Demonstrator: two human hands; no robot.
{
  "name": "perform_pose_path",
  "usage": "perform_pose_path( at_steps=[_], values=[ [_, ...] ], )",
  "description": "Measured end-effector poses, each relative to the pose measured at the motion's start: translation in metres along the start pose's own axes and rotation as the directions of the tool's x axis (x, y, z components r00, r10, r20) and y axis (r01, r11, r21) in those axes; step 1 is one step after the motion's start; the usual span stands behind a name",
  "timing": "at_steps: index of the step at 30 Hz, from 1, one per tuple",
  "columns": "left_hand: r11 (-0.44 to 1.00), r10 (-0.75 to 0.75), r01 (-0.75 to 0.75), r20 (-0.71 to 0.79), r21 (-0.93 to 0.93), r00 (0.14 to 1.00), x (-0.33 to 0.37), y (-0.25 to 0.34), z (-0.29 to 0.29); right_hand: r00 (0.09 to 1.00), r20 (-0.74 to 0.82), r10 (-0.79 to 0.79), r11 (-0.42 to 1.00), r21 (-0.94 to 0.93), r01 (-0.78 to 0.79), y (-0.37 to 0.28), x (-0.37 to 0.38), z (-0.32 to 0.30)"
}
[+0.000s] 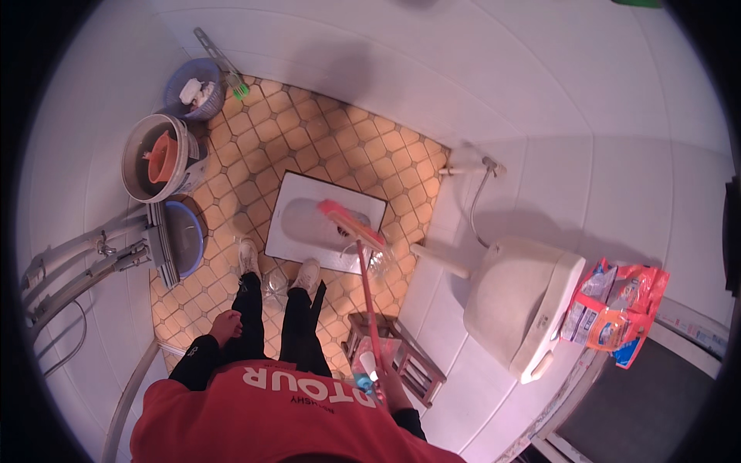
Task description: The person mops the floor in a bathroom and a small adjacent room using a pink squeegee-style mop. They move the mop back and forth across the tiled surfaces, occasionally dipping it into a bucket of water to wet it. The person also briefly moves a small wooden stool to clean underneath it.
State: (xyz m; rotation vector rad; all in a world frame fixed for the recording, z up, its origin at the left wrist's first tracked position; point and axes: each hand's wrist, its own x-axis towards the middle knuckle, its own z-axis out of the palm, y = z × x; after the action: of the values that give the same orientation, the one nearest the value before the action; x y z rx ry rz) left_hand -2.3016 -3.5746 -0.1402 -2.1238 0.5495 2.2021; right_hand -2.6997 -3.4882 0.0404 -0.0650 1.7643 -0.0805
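My right hand is closed around the upper part of a long red handle at my right side. The handle belongs to a broom, whose wide head has pink-red bristles and overlaps the right part of a white squat toilet set in the floor. From this angle I cannot tell whether the bristles touch the porcelain. Beside my left thigh hangs my left hand, its fingers curled in and nothing visible in them. My two shoes stand at the toilet's near edge.
At left are a bucket holding an orange scoop, a blue basket, a blue basin, a brush and a metal rack. A wooden stool is near my right hand. On the right wall hang a cistern and red bag.
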Motion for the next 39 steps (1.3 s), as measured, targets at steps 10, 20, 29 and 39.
perform_pose_path(
  at_steps=[10,20,29,39],
  values=[
    [0.493,0.523,-0.562,0.289,0.665,0.802,0.069,-0.106,-0.083,0.755,-0.151,-0.638,0.627,-0.671,0.396,0.051,0.227,-0.046],
    [0.986,0.139,-0.138,0.001,0.092,0.990,0.024,-0.096,-0.093,0.972,0.020,-0.235,0.963,-0.131,0.236,0.032,0.038,0.045],
    [0.720,0.556,-0.512,0.053,0.468,0.830,0.038,-0.144,-0.116,0.859,-0.091,-0.504,0.863,-0.032,0.503,-0.166,0.144,0.062],
    [0.601,0.724,-0.601,-0.040,0.527,0.688,0.043,-0.175,-0.129,0.912,0.164,-0.376,0.784,-0.469,0.407,-0.122,0.163,0.117]
  ],
)
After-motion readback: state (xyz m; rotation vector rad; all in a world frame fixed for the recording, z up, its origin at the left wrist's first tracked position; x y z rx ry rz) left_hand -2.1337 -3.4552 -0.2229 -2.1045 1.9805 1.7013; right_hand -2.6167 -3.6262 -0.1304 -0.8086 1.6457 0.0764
